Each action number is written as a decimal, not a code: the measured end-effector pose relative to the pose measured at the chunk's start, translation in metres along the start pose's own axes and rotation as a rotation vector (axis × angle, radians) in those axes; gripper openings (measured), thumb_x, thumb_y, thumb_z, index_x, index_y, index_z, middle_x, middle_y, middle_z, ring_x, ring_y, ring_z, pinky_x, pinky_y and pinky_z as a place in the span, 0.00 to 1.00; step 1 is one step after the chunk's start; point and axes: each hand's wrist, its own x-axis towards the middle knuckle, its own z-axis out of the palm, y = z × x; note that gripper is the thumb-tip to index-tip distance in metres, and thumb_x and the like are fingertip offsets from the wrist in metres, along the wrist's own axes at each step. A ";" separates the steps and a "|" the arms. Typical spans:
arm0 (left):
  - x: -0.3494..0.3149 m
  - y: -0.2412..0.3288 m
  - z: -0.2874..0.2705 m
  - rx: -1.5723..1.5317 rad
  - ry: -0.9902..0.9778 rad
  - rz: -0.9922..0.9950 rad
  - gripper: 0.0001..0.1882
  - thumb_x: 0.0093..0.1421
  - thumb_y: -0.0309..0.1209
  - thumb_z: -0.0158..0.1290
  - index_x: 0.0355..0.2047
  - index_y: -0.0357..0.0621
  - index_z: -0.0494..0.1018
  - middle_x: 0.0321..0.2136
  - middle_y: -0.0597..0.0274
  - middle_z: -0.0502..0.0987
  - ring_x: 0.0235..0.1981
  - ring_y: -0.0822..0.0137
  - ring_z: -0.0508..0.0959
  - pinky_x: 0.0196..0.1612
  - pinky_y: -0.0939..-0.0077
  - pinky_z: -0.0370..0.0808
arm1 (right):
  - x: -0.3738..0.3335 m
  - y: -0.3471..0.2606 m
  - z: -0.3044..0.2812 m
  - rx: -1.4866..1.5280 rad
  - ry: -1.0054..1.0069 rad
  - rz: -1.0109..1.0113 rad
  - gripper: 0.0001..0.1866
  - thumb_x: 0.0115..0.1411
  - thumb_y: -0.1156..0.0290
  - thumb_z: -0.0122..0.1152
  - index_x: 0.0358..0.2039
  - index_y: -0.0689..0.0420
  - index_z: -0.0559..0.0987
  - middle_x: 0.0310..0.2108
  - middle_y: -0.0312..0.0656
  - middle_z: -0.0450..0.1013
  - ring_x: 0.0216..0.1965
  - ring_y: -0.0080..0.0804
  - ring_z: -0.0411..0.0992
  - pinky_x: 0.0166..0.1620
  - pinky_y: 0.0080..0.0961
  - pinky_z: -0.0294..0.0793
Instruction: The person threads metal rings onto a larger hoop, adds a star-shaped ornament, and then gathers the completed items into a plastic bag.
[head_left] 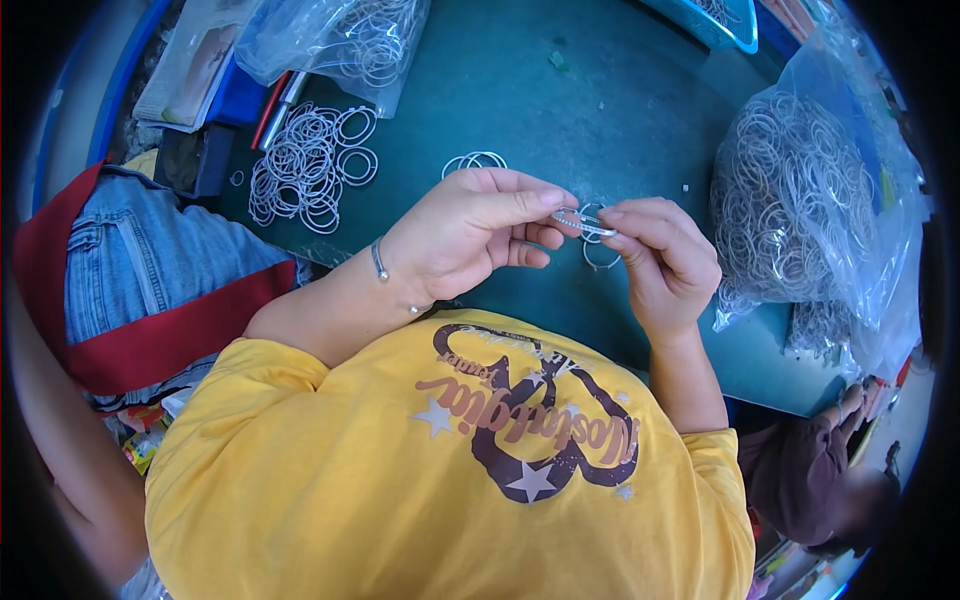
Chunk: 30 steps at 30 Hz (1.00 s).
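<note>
My left hand (478,222) and my right hand (664,255) meet above the table, thumbs and fingertips pinching a thin silver bangle (588,224) between them. It is seen nearly edge-on, and one stretch looks beaded or textured. The left hand's lower fingers curl loosely beneath. Just below the fingertips a round silver ring (600,268) shows, partly covered by the hands; whether it lies on the table or hangs from the held piece, I cannot tell. A few silver bangles (478,156) lie just beyond my left hand, partly hidden by it.
A loose pile of silver bangles (310,165) lies left on the green table (530,95). Clear bags of rings stand at far left (375,45) and right (800,190). A blue basket (715,25) sits at the back. Other people are close on both sides.
</note>
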 end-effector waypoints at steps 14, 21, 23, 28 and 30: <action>0.000 -0.003 -0.002 0.060 0.004 0.032 0.10 0.60 0.27 0.50 0.38 0.33 0.72 0.29 0.60 0.75 0.27 0.74 0.75 0.33 0.79 0.76 | -0.001 -0.001 -0.001 0.026 -0.010 0.058 0.07 0.46 0.81 0.65 0.28 0.61 0.79 0.27 0.43 0.75 0.26 0.29 0.73 0.28 0.19 0.71; 0.001 -0.004 -0.021 0.094 0.013 0.074 0.11 0.56 0.22 0.51 0.40 0.35 0.71 0.31 0.58 0.75 0.30 0.67 0.78 0.37 0.72 0.78 | -0.010 0.023 -0.013 -0.362 -0.305 0.216 0.14 0.43 0.81 0.63 0.34 0.58 0.78 0.31 0.43 0.72 0.35 0.41 0.70 0.38 0.31 0.70; 0.002 -0.006 -0.021 0.037 -0.014 0.086 0.08 0.56 0.22 0.51 0.37 0.36 0.71 0.28 0.60 0.74 0.28 0.68 0.77 0.35 0.73 0.77 | -0.015 0.022 -0.010 -0.364 -0.363 0.277 0.15 0.43 0.81 0.62 0.35 0.58 0.77 0.31 0.43 0.71 0.36 0.41 0.69 0.39 0.32 0.69; 0.003 -0.010 -0.022 0.062 -0.056 0.117 0.06 0.55 0.21 0.52 0.34 0.38 0.71 0.26 0.62 0.71 0.25 0.72 0.75 0.29 0.79 0.75 | -0.013 0.028 -0.006 -0.331 -0.329 0.287 0.09 0.46 0.80 0.62 0.31 0.60 0.77 0.28 0.43 0.71 0.31 0.40 0.70 0.34 0.28 0.70; 0.003 -0.011 -0.022 0.073 -0.088 0.146 0.07 0.54 0.20 0.53 0.35 0.38 0.71 0.25 0.62 0.71 0.23 0.73 0.74 0.27 0.82 0.73 | -0.010 0.022 -0.002 -0.241 -0.290 0.373 0.08 0.47 0.79 0.62 0.30 0.60 0.78 0.26 0.43 0.72 0.28 0.38 0.71 0.31 0.26 0.70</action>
